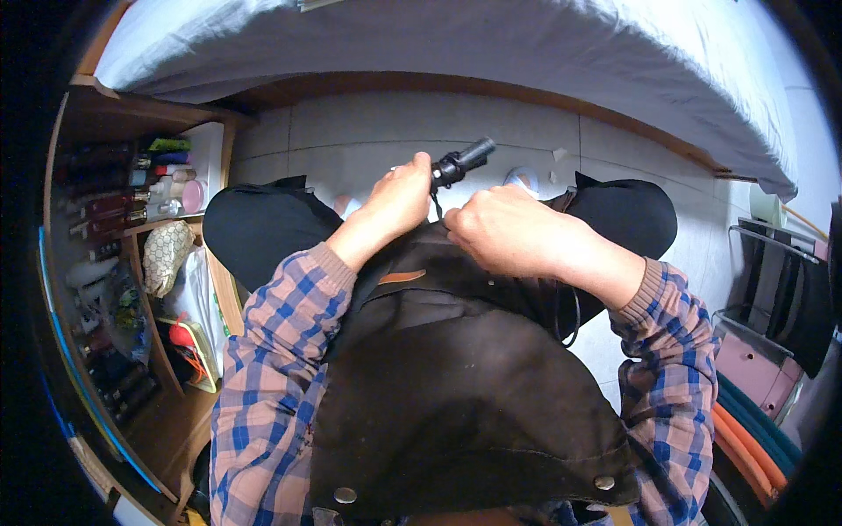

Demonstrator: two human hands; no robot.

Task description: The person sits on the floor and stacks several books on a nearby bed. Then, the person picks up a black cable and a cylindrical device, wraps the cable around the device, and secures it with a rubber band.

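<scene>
My left hand [400, 197] grips a black cylindrical device [460, 161], its ribbed end tilted up and to the right. From it a thin black cord [439, 209] drops between my hands. My right hand [506, 230] is curled with its fingertips at this cord, pinching it; the palm side is hidden. Both hands are above my lap, in front of a dark brown fabric apron [460, 375] with metal snaps and a tan leather tab [402, 277]. Another length of black cord [573, 319] loops below my right wrist.
A bed with a pale sheet [460, 39] spans the far side. Left, an open wooden cabinet [227, 296] holds bottles, a patterned pouch [169, 253] and bags. Right are a wire rack [766, 243], a pink drawer unit [753, 368] and rolled orange fabric [750, 447]. Paper scraps [559, 155] lie on the tiled floor.
</scene>
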